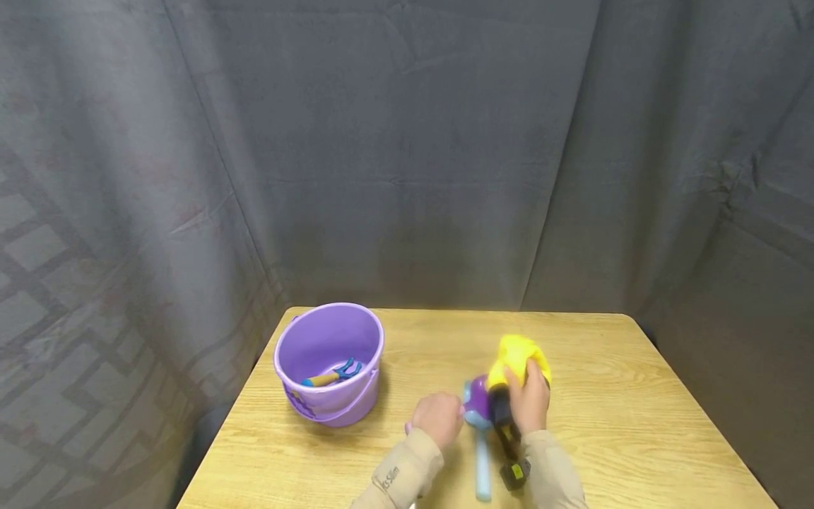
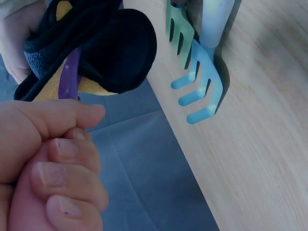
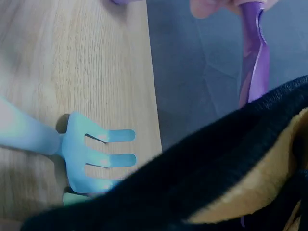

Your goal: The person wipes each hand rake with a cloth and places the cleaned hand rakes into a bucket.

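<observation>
My left hand (image 1: 437, 418) grips the pink handle of a purple toy shovel (image 2: 70, 73), fingers curled round it. In the right wrist view the shovel's blade reaches behind the folds of a yellow-and-black cloth (image 3: 260, 207). My right hand (image 1: 529, 403) holds that cloth, its yellow side bunched up toward the far side in the head view. Below them on the table lies a light blue toy rake (image 2: 204, 84) with a pale handle (image 1: 483, 466). Beside it in the left wrist view is a green rake (image 2: 182, 36), partly out of frame.
A purple bucket (image 1: 359, 410) stands at the left of the wooden table (image 1: 636, 396), its handle hanging down in front. Inside it lies a small hand rake (image 1: 324, 379) with blue tines and a yellow-and-blue handle. Grey curtains (image 1: 407, 177) hang behind and at the sides.
</observation>
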Available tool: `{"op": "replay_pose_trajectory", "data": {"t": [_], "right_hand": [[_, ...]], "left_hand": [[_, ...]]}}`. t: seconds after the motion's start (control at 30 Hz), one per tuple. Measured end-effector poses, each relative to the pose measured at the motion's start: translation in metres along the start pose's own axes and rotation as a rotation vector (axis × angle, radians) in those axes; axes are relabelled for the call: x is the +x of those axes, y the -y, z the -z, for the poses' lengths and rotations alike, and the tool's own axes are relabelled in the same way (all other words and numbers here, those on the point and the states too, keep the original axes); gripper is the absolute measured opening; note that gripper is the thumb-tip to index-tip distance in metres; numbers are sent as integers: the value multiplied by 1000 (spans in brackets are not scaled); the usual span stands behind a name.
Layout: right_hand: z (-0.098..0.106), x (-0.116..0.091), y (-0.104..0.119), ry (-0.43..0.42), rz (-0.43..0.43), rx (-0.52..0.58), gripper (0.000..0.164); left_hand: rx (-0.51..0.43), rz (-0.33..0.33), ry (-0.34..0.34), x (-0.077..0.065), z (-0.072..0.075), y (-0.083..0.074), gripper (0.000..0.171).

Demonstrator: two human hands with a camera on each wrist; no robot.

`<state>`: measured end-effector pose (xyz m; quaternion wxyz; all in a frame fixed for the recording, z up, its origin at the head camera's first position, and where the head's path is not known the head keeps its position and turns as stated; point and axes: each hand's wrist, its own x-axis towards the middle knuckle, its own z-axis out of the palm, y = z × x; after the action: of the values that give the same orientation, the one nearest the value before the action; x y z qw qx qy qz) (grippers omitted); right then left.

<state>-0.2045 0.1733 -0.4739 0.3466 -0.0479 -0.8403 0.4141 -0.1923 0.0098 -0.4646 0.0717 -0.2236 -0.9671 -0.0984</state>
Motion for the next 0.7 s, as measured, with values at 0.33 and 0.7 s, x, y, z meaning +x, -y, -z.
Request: {"op": "replay_pose_trajectory", "data": {"t": [0.33,0.7], "right_hand": [[8,7,-6,-54,-165,10,23],[23,13,-11,-102,-195,-36,25]], "left_hand": [[-36,-16,-1,-1,-5,1,24],[-81,41,31,-3,-5,9,25]]}}
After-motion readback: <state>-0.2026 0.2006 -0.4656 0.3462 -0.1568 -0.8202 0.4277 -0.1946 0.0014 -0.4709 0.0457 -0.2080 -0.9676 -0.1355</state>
